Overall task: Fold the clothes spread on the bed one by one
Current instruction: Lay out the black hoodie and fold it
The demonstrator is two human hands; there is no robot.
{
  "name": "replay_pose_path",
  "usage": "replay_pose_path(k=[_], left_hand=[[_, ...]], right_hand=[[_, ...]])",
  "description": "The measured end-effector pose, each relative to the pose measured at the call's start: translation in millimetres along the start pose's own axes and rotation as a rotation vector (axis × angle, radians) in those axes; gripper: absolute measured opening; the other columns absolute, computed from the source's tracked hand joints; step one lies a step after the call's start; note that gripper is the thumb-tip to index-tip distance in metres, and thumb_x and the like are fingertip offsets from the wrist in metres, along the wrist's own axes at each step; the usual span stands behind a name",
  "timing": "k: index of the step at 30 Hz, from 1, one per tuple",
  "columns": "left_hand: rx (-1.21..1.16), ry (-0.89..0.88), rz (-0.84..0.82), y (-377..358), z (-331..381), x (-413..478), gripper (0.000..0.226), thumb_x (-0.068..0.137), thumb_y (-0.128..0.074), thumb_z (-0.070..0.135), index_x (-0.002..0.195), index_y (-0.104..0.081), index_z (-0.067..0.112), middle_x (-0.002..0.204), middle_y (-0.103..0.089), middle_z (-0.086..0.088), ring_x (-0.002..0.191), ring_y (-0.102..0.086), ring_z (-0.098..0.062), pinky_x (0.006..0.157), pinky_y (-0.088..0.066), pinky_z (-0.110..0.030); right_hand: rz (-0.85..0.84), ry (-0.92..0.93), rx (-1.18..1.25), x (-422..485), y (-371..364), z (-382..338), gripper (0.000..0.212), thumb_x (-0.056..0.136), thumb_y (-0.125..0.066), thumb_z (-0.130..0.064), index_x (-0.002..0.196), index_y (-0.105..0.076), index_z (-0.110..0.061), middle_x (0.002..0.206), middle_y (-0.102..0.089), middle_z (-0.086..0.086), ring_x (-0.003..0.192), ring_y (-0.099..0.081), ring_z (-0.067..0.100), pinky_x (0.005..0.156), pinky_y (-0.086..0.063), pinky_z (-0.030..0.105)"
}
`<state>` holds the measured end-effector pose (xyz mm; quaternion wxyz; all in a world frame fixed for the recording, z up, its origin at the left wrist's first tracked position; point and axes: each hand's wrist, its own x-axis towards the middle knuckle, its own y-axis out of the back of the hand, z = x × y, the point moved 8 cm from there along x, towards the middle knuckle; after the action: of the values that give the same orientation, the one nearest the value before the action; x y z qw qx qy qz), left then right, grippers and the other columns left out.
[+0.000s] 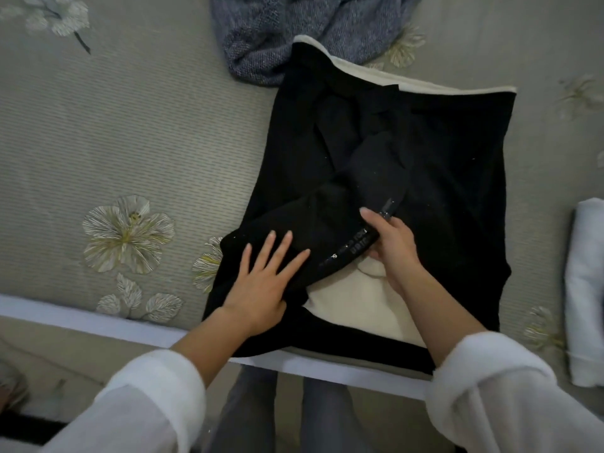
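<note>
A black garment [441, 178] with a cream lining lies spread on the bed at centre right, its sleeves folded in over the body. My left hand [261, 282] presses flat on its lower left part, fingers straight and spread. My right hand [392, 243] grips the black neck band with pale lettering [353, 248], thumb on top. Cream lining [359, 299] shows below the band, between my hands.
A grey-blue knitted garment [294, 34] lies crumpled at the far edge, partly under the black one. A rolled white cloth [585, 289] sits at the right. The bed's floral cover [127, 233] stretches left; its white edge [98, 325] runs along the front.
</note>
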<state>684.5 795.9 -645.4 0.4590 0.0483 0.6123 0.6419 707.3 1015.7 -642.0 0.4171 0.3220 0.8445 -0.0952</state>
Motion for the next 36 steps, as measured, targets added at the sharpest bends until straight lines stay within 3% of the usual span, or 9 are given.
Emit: replay_pose_path(k=[3,5,9,14,19,22,25,31,36], left_hand=[[-0.061,0.083,0.010,-2,-8,-7,0.088,0.093,-0.045,0.035,0.139,0.029,0.046,0.154,0.033,0.004,0.139,0.035,-0.024,0.111,0.013,-0.052],[-0.140,0.136,0.056,-1,-4,-12,0.077,0.097,-0.036,0.042,0.140,0.027,0.048,0.153,0.035,0.006,0.138,0.037,-0.022,0.111,0.011,-0.054],[-0.200,0.170,0.094,-7,20,-19,0.072,0.096,-0.029,0.047,0.142,0.027,0.046,0.152,0.036,0.007,0.138,0.037,-0.022,0.110,0.010,-0.054],[-0.263,0.121,-0.169,-38,43,-16,0.063,0.094,-0.018,0.061,0.142,0.020,0.048,0.152,0.035,0.009,0.140,0.032,-0.020,0.112,0.015,-0.051],[-0.258,0.292,0.237,6,18,-2,0.059,0.093,-0.011,0.057,0.150,-0.001,0.043,0.161,0.010,0.001,0.145,0.016,-0.017,0.114,-0.001,-0.046],[-0.191,0.355,0.225,-2,-3,9,0.065,0.090,-0.010,0.064,0.148,0.014,0.044,0.156,0.029,-0.001,0.141,0.031,-0.023,0.112,0.011,-0.051],[-0.132,0.377,0.110,-30,-13,13,0.068,0.085,0.001,0.070,0.144,0.023,0.044,0.150,0.040,-0.001,0.137,0.038,-0.025,0.112,0.010,-0.058],[-0.106,0.394,0.160,-50,-13,19,0.068,0.088,-0.005,0.067,0.146,0.019,0.041,0.155,0.030,-0.005,0.141,0.031,-0.028,0.110,0.009,-0.059],[-0.112,0.375,0.150,-53,-13,19,0.067,0.090,-0.006,0.069,0.144,0.024,0.042,0.152,0.036,-0.004,0.138,0.036,-0.027,0.108,0.013,-0.059]], right_hand=[[0.066,0.027,0.270,12,-15,-24,0.046,0.077,-0.078,-0.022,0.118,-0.062,-0.009,0.105,-0.071,0.006,0.095,-0.068,0.022,0.088,-0.055,0.038],[0.069,0.174,0.409,20,-17,-60,0.040,0.078,-0.073,-0.006,0.116,-0.063,-0.011,0.098,-0.071,0.004,0.087,-0.069,0.019,0.081,-0.056,0.034],[0.127,0.393,0.429,29,20,-105,0.040,0.077,-0.067,0.000,0.111,-0.064,-0.021,0.105,-0.071,0.007,0.100,-0.068,0.027,0.090,-0.055,0.040],[0.396,0.150,-0.151,44,91,-40,0.043,0.089,-0.059,-0.013,0.131,-0.050,-0.015,0.117,-0.062,0.005,0.110,-0.058,0.024,0.101,-0.047,0.042],[0.573,0.554,-0.678,23,77,-64,0.074,0.084,-0.063,-0.022,0.147,-0.025,-0.012,0.144,-0.034,0.016,0.130,-0.034,0.035,0.105,-0.030,0.044],[0.299,0.787,-1.051,20,21,-66,0.077,0.089,-0.055,-0.045,0.152,-0.014,-0.030,0.159,-0.008,0.013,0.146,-0.007,0.032,0.114,-0.012,0.048],[0.039,0.682,-1.368,46,-1,-38,0.074,0.090,-0.031,-0.067,0.150,0.005,-0.043,0.160,0.016,0.005,0.145,0.019,0.029,0.115,0.009,0.049],[0.055,0.637,-1.535,76,3,-9,0.071,0.087,-0.011,-0.074,0.145,0.019,-0.046,0.156,0.029,0.002,0.143,0.026,0.031,0.113,0.015,0.051],[0.062,0.642,-1.500,62,4,-11,0.070,0.092,-0.020,-0.068,0.149,0.012,-0.043,0.159,0.022,0.003,0.145,0.021,0.030,0.115,0.012,0.048]])
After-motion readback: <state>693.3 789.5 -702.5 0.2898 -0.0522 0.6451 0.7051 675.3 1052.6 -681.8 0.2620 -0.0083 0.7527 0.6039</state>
